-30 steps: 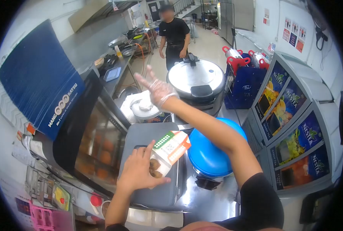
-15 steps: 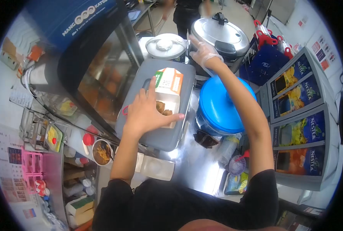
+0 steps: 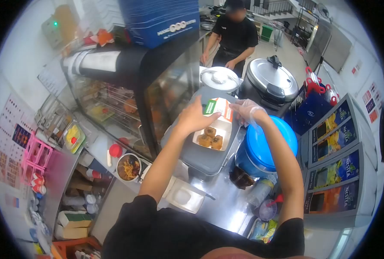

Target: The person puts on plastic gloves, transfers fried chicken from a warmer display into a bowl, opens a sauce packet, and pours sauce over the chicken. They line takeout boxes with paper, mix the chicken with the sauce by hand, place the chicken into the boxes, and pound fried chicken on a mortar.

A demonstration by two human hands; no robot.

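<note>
A paper food box [image 3: 225, 137] with a green, white and orange lid stands open on a grey lidded container [image 3: 187, 157]. Several browned fried dumplings [image 3: 210, 138] sit at its near end. My left hand [image 3: 194, 116] is bare, at the box's left side, its thumb against the lid and its fingers spread apart. A clear plastic glove covers my right hand [image 3: 249, 111], whose fingers pinch the right edge of the lid.
A blue-lidded tub [image 3: 269, 144] stands to the right, a glass-sided food warmer [image 3: 155, 99] to the left. Beyond are a white-lidded pot [image 3: 220, 79] and a large steel cooker [image 3: 271, 82]. A co-worker [image 3: 235, 36] stands behind them. An empty open box [image 3: 183, 194] lies nearby.
My right hand has come down from near the cooker to the lid's right edge. My left hand has shifted from over the box to its left side. The camera view has also shifted.
</note>
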